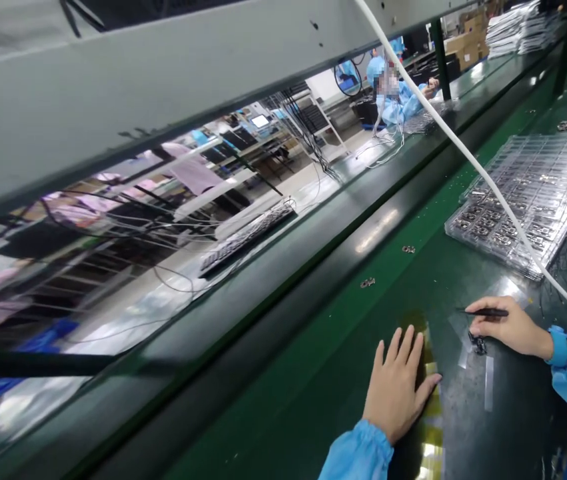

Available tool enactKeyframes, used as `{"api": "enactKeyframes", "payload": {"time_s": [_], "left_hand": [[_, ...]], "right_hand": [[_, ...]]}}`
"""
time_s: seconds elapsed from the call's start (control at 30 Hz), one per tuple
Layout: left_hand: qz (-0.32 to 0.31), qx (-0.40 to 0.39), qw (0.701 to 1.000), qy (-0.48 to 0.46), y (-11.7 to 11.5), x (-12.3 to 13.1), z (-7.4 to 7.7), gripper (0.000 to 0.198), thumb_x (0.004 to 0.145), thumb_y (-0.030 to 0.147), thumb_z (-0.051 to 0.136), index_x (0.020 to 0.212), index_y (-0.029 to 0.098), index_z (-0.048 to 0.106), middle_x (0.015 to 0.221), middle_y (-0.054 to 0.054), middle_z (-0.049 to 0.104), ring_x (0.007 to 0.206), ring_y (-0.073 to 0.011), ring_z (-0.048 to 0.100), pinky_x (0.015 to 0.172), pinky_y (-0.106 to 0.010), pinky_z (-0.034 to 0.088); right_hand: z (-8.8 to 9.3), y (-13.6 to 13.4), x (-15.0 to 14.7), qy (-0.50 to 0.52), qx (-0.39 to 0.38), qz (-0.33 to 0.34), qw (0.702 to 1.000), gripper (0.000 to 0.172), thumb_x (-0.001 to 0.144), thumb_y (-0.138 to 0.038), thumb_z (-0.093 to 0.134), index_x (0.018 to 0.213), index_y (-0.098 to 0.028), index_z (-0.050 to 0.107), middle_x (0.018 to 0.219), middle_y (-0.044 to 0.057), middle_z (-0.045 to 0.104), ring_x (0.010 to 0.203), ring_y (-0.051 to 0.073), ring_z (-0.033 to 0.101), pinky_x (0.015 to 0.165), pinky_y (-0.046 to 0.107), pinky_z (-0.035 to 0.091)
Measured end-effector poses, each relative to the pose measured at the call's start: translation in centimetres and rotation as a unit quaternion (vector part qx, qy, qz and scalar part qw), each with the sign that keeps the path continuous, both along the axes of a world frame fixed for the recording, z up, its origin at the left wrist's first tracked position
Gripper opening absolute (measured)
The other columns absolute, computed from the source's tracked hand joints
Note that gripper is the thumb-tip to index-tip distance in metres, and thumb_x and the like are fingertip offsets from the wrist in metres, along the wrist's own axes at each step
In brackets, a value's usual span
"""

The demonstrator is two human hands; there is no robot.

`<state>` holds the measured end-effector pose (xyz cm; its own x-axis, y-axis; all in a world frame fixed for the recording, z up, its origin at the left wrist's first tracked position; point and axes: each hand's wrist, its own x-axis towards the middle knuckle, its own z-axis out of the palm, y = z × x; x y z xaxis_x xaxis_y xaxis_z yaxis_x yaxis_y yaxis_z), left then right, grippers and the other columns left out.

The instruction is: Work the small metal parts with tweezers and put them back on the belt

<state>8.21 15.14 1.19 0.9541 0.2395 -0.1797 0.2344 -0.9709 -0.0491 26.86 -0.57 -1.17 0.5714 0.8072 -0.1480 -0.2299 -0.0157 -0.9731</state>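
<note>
My left hand point(397, 387) lies spread, palm down, on the green work surface, with its thumb over a strip of yellow film point(432, 427). To the right, my right hand point(510, 327) holds a thin black tool point(490, 312), its tip pointing left. Just below those fingers sits a small dark metal part point(477, 344) on the surface, near short pieces of clear tape point(488, 383). Two small metal parts, one farther off point(408, 249) and one nearer point(368, 283), lie on the green belt.
Clear trays point(518, 200) of small metal parts stand at the right. A white cable point(456, 137) hangs across the view. Beyond the dark rail, a person in blue point(396, 100) works at the far side. A grey beam point(163, 87) crosses overhead.
</note>
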Motion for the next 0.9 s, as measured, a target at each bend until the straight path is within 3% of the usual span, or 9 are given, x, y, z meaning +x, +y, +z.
{"api": "enactKeyframes", "payload": {"time_s": [0.1, 0.17, 0.37, 0.5, 0.57, 0.63, 0.77, 0.83, 0.9], "left_hand": [[0.136, 0.038, 0.990, 0.007, -0.5, -1.7, -0.3, 0.068, 0.085, 0.058, 0.030, 0.132, 0.012, 0.043, 0.138, -0.017, 0.041, 0.128, -0.0362, 0.032, 0.098, -0.057, 0.030], [0.177, 0.026, 0.983, 0.030, -0.2, -3.0, 0.3, 0.071, 0.084, 0.061, 0.028, 0.133, 0.012, 0.042, 0.139, -0.016, 0.040, 0.129, -0.0350, 0.031, 0.100, -0.054, 0.030], [0.057, -0.107, 0.982, 0.145, 1.5, -6.4, 3.1, 0.106, 0.059, 0.077, 0.051, 0.142, 0.021, 0.018, 0.150, -0.011, 0.007, 0.136, -0.0344, 0.003, 0.106, -0.058, 0.009], [0.023, -0.151, 0.976, 0.156, 0.6, -6.5, 2.5, 0.108, 0.059, 0.078, 0.049, 0.143, 0.019, 0.013, 0.150, -0.012, 0.008, 0.136, -0.0336, 0.000, 0.106, -0.059, 0.004], [0.067, -0.143, 0.979, 0.127, -0.1, -5.8, 1.7, 0.104, 0.064, 0.078, 0.042, 0.143, 0.018, 0.013, 0.150, -0.012, 0.008, 0.136, -0.0329, 0.001, 0.106, -0.058, 0.008], [0.156, -0.110, 0.977, 0.098, -0.7, -5.0, 1.0, 0.100, 0.068, 0.078, 0.034, 0.143, 0.016, 0.015, 0.150, -0.012, 0.008, 0.136, -0.0332, 0.003, 0.106, -0.057, 0.012], [0.324, -0.034, 0.943, 0.069, -1.0, -4.1, 0.1, 0.096, 0.073, 0.076, 0.025, 0.141, 0.009, 0.024, 0.148, -0.015, 0.016, 0.135, -0.0356, 0.010, 0.104, -0.056, 0.018], [0.333, -0.013, 0.942, 0.053, -0.5, -4.6, 0.0, 0.092, 0.075, 0.074, 0.024, 0.139, 0.007, 0.028, 0.147, -0.016, 0.019, 0.135, -0.0350, 0.012, 0.104, -0.056, 0.019], [0.275, -0.014, 0.961, 0.037, 0.3, -5.6, 0.1, 0.085, 0.079, 0.070, 0.025, 0.139, 0.010, 0.028, 0.148, -0.014, 0.017, 0.136, -0.0324, 0.011, 0.105, -0.054, 0.019]], "right_hand": [[-0.3, 0.3, 0.4, -0.004, -0.021, 0.011, 1.000, 0.031, 0.059, -0.026, 0.074, 0.086, -0.014, 0.064, 0.063, 0.000, 0.068, 0.058, 0.015, 0.064, 0.062, 0.029, 0.053], [0.0, 0.4, 0.7, -0.002, -0.032, 0.009, 0.999, 0.035, 0.057, -0.028, 0.076, 0.086, -0.013, 0.064, 0.064, 0.001, 0.068, 0.059, 0.016, 0.064, 0.063, 0.030, 0.054], [1.2, -1.4, -0.7, 0.016, -0.053, 0.023, 0.998, 0.040, 0.056, -0.034, 0.079, 0.089, -0.015, 0.066, 0.069, 0.004, 0.069, 0.067, 0.019, 0.067, 0.070, 0.031, 0.055], [1.9, -2.2, -2.5, 0.008, -0.051, 0.070, 0.996, 0.033, 0.059, -0.031, 0.078, 0.088, -0.016, 0.068, 0.069, 0.004, 0.069, 0.065, 0.018, 0.066, 0.065, 0.028, 0.055], [2.3, -2.1, -2.8, 0.003, -0.043, 0.080, 0.996, 0.032, 0.060, -0.031, 0.077, 0.087, -0.017, 0.068, 0.069, 0.004, 0.069, 0.064, 0.017, 0.066, 0.063, 0.027, 0.055], [2.8, -1.9, -2.6, 0.002, -0.035, 0.075, 0.997, 0.033, 0.060, -0.031, 0.078, 0.088, -0.016, 0.068, 0.069, 0.004, 0.069, 0.065, 0.018, 0.066, 0.064, 0.028, 0.055], [3.3, -2.0, -2.1, 0.013, -0.036, 0.060, 0.997, 0.037, 0.059, -0.032, 0.079, 0.090, -0.016, 0.067, 0.071, 0.005, 0.069, 0.069, 0.020, 0.067, 0.070, 0.031, 0.055], [2.9, -2.5, -2.7, 0.012, -0.041, 0.068, 0.997, 0.035, 0.061, -0.030, 0.077, 0.091, -0.016, 0.066, 0.070, 0.004, 0.069, 0.068, 0.019, 0.066, 0.069, 0.030, 0.055], [2.3, -3.3, -4.2, 0.011, -0.045, 0.096, 0.994, 0.031, 0.064, -0.028, 0.075, 0.092, -0.017, 0.066, 0.070, 0.003, 0.069, 0.067, 0.017, 0.066, 0.068, 0.028, 0.054]]}}
